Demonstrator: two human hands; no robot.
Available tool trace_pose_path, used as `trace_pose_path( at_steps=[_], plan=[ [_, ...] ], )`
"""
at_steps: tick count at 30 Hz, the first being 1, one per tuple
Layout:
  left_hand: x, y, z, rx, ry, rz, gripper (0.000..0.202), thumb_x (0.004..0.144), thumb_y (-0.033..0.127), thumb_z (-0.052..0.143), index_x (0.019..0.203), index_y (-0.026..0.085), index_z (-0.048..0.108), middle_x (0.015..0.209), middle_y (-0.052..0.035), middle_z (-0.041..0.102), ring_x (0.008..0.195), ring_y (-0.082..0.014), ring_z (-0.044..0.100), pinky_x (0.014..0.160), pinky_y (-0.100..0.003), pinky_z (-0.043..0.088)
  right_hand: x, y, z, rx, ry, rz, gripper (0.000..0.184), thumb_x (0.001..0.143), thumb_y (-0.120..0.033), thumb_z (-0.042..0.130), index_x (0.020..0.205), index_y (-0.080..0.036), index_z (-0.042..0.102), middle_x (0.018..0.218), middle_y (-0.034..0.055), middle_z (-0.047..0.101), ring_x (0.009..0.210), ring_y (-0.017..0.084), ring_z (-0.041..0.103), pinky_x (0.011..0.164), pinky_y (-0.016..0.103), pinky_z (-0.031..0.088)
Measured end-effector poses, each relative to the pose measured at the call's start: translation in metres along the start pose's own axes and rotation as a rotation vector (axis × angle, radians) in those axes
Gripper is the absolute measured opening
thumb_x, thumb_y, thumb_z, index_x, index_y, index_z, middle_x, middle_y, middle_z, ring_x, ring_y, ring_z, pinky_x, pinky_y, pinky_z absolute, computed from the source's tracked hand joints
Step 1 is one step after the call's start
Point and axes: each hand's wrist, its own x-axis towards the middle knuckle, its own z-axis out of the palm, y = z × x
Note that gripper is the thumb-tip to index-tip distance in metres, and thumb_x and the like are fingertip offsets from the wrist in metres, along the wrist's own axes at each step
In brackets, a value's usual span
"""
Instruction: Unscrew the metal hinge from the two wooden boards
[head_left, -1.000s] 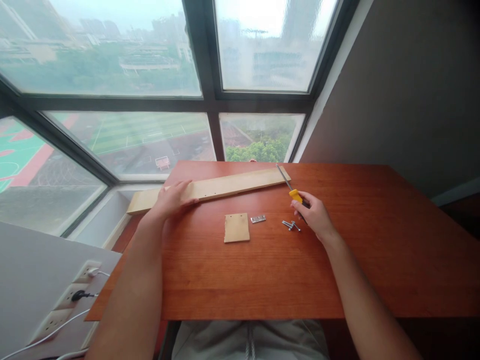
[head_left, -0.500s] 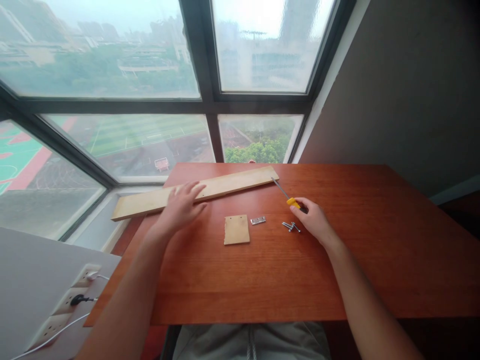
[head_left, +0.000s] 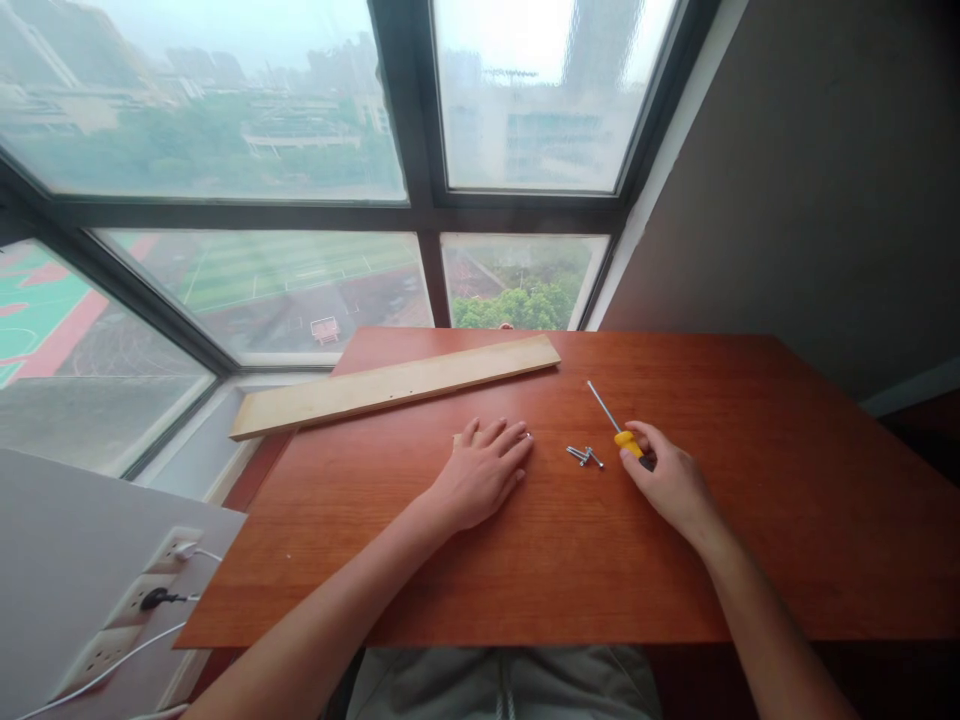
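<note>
My left hand [head_left: 486, 472] lies palm down, fingers stretched out, over the small square wooden piece, which it hides almost wholly. Its fingertips cover most of the small metal plate [head_left: 529, 435], so only a glint shows. In my right hand [head_left: 666, 470] is a screwdriver [head_left: 628, 443] with a yellow and black handle, its shaft pointing away and to the left. Several silver screws [head_left: 585, 456] lie on the table between my two hands. Beyond them rests a long pale wooden board [head_left: 397, 388] with two small holes near its front edge.
The reddish-brown wooden table [head_left: 525, 580] stands against large windows [head_left: 255, 280]. The board's left end juts past the table's left edge. A wall socket strip [head_left: 124, 605] with plugs and white cables is at the lower left. A grey wall [head_left: 817, 180] rises at the right.
My left hand has moved from the long board, right and nearer, onto the small wooden piece and metal plate. My right hand has drawn the screwdriver right and nearer, away from the board's end.
</note>
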Motion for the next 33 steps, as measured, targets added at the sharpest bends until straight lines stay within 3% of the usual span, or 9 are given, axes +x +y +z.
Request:
trace_pose_path(
  at_steps=[2, 6, 9, 12, 14, 17, 20, 28, 33],
  plan=[
    [0.002, -0.001, 0.003, 0.001, 0.006, -0.037, 0.047, 0.103, 0.035, 0.033, 0.148, 0.026, 0.042, 0.157, -0.006, 0.041, 0.144, -0.032, 0.036, 0.116, -0.058, 0.026, -0.002, -0.002, 0.004, -0.104, -0.044, -0.022, 0.049, 0.086, -0.031, 0.047, 0.131, -0.014, 0.054, 0.115, 0.0137, 0.07, 0.103, 0.027, 0.066, 0.088, 0.038, 0.048],
    [0.0, -0.009, 0.004, 0.011, 0.007, -0.073, 0.047, 0.103, 0.033, 0.032, 0.148, 0.025, 0.042, 0.158, -0.0061, 0.041, 0.145, -0.0322, 0.036, 0.116, -0.058, 0.026, -0.002, -0.011, 0.01, -0.179, -0.076, -0.047, 0.034, 0.085, -0.026, 0.047, 0.116, -0.015, 0.058, 0.111, 0.0141, 0.07, 0.097, 0.028, 0.066, 0.08, 0.035, 0.046],
    [-0.005, -0.019, 0.002, 0.022, 0.006, -0.091, 0.048, 0.103, 0.033, 0.032, 0.149, 0.024, 0.042, 0.158, -0.0061, 0.041, 0.145, -0.0326, 0.036, 0.116, -0.058, 0.027, -0.001, -0.019, 0.013, -0.197, -0.098, -0.076, 0.027, 0.091, -0.032, 0.048, 0.112, -0.018, 0.058, 0.106, 0.0106, 0.071, 0.092, 0.026, 0.066, 0.073, 0.033, 0.044],
    [-0.01, -0.033, 0.0, 0.034, 0.013, -0.132, 0.048, 0.103, 0.034, 0.032, 0.149, 0.024, 0.043, 0.157, -0.0062, 0.042, 0.144, -0.0325, 0.037, 0.116, -0.059, 0.027, -0.002, -0.031, 0.017, -0.239, -0.123, -0.112, 0.031, 0.095, -0.042, 0.049, 0.114, -0.019, 0.058, 0.107, 0.0099, 0.071, 0.094, 0.027, 0.066, 0.071, 0.032, 0.042],
    [-0.014, -0.044, -0.001, 0.042, 0.024, -0.172, 0.047, 0.102, 0.034, 0.033, 0.148, 0.024, 0.044, 0.156, -0.0061, 0.043, 0.144, -0.0326, 0.037, 0.115, -0.059, 0.028, -0.003, -0.042, 0.021, -0.344, -0.163, -0.141, 0.028, 0.097, -0.04, 0.047, 0.113, -0.019, 0.058, 0.106, 0.0097, 0.071, 0.093, 0.026, 0.067, 0.069, 0.032, 0.04],
    [-0.02, -0.059, -0.002, 0.056, 0.027, -0.239, 0.047, 0.102, 0.033, 0.033, 0.147, 0.025, 0.045, 0.156, -0.0051, 0.043, 0.145, -0.0328, 0.036, 0.116, -0.06, 0.027, -0.003, -0.065, 0.031, -0.383, -0.192, -0.175, 0.017, 0.097, -0.029, 0.047, 0.103, -0.02, 0.059, 0.101, 0.0087, 0.072, 0.087, 0.025, 0.068, 0.065, 0.032, 0.038],
    [-0.026, -0.072, -0.004, 0.064, 0.031, -0.273, 0.048, 0.103, 0.036, 0.033, 0.147, 0.026, 0.045, 0.157, -0.0037, 0.043, 0.146, -0.0321, 0.035, 0.117, -0.059, 0.026, 0.002, -0.093, 0.046, -0.39, -0.24, -0.238, 0.013, 0.095, -0.028, 0.049, 0.099, -0.021, 0.059, 0.101, 0.0074, 0.072, 0.088, 0.024, 0.069, 0.064, 0.031, 0.037],
    [-0.051, -0.094, -0.012, 0.08, 0.064, -0.28, 0.049, 0.102, 0.038, 0.033, 0.15, 0.029, 0.043, 0.156, -0.0033, 0.044, 0.145, -0.0274, 0.038, 0.118, -0.052, 0.028, 0.016, -0.175, 0.09, -0.362, -0.344, -0.362, 0.02, 0.09, -0.027, 0.051, 0.102, -0.018, 0.064, 0.102, 0.0119, 0.074, 0.093, 0.027, 0.07, 0.069, 0.032, 0.046],
    [-0.058, -0.095, -0.014, 0.089, 0.07, -0.264, 0.047, 0.101, 0.035, 0.035, 0.145, 0.027, 0.049, 0.152, -0.0048, 0.05, 0.144, -0.0271, 0.039, 0.117, -0.051, 0.029, 0.016, -0.204, 0.106, -0.317, -0.391, -0.414, 0.025, 0.09, -0.024, 0.051, 0.11, -0.014, 0.064, 0.108, 0.0148, 0.072, 0.096, 0.027, 0.07, 0.075, 0.033, 0.049]
  ],
)
